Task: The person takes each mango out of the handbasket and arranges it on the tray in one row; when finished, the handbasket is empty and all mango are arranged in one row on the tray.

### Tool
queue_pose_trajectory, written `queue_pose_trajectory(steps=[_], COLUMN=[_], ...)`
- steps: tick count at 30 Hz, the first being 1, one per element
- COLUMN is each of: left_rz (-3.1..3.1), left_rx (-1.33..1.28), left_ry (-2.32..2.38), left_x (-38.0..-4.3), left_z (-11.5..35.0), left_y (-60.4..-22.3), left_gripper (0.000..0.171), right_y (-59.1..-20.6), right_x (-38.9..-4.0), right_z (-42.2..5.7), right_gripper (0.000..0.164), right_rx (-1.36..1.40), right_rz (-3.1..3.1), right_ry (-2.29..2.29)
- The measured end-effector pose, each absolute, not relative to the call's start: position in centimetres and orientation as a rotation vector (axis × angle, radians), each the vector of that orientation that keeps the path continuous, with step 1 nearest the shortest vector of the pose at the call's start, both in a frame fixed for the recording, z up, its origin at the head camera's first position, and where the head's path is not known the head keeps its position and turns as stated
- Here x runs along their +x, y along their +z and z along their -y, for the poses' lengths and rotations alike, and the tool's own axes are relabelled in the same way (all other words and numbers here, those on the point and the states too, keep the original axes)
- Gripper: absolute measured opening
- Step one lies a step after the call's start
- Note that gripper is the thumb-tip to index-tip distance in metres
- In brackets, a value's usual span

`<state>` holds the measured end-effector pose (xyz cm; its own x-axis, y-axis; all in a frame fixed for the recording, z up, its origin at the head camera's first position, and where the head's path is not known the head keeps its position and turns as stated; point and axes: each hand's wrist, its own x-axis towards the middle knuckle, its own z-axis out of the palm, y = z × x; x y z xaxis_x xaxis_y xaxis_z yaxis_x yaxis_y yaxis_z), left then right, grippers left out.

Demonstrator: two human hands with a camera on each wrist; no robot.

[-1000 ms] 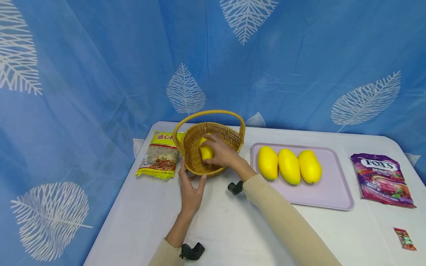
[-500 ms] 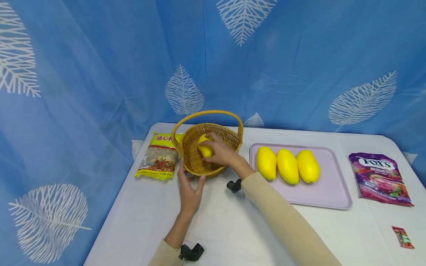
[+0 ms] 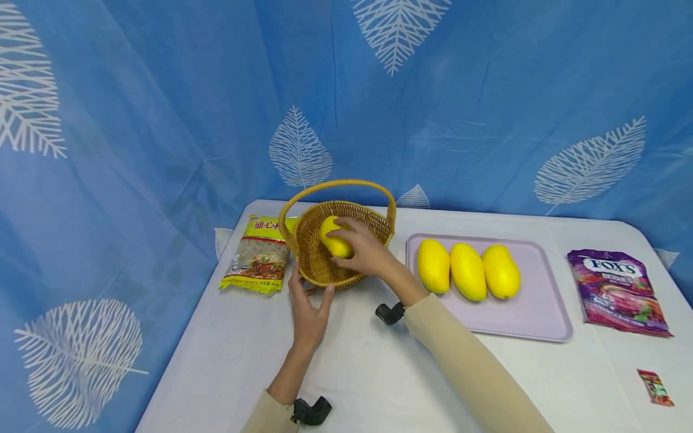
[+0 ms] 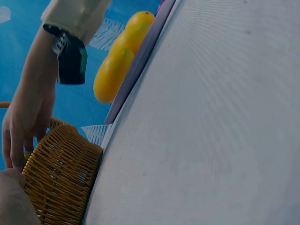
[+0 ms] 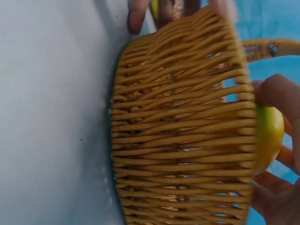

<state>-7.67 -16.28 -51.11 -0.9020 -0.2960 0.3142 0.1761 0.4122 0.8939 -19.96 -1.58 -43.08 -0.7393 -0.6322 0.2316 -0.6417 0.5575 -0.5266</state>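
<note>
In the head view, my right hand [image 3: 370, 251] grips a yellow mango [image 3: 334, 237] inside the opening of a woven wicker basket [image 3: 311, 255]. Seen from the right wrist, the mango [image 5: 269, 136] sticks up past the basket rim between thumb and fingers. My left hand [image 3: 310, 316] holds the near left side of the basket, its thumb up at the rim and its fingers along the outer wall. From the left wrist, the right hand [image 4: 29, 117] reaches down over the basket [image 4: 63, 173], which hides most of the mango.
A lilac tray [image 3: 533, 316] with three mangoes [image 3: 468, 270] lies right of the basket. Left of it is a yellow-edged food packet [image 3: 260, 255]. Farther right are a purple Fox's candy bag [image 3: 619, 291] and a small red wrapped sweet [image 3: 656, 387]. The basket's tall handle [image 3: 338, 183] arches over the opening.
My right hand has come up slightly with the mango, and more of the fruit shows. The right forearm has shifted a little to the right. My left hand and the basket stay put.
</note>
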Motion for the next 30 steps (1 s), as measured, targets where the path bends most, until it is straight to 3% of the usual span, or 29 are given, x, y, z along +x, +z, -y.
queue_pose_trajectory(steps=[8, 14, 30], left_rz=[2.240, 2.239, 2.202], left_rx=[0.082, 0.080, 0.041], left_ry=[-1.534, -1.488, -1.501], left_x=[-6.9, -7.6, -7.6], left_z=[15.4, 16.2, 16.1], left_y=[-48.5, -51.0, -51.3], left_gripper=[0.079, 0.082, 0.085], right_y=[-42.0, -41.5, -40.6], right_x=[-18.0, -16.5, -14.0], right_z=[-1.6, -4.4, -10.8], right_gripper=[0.046, 0.047, 0.052], right_rx=[1.135, 1.122, 0.963], right_rz=[2.549, 2.439, 2.357], right_ry=[1.039, 1.093, 1.043])
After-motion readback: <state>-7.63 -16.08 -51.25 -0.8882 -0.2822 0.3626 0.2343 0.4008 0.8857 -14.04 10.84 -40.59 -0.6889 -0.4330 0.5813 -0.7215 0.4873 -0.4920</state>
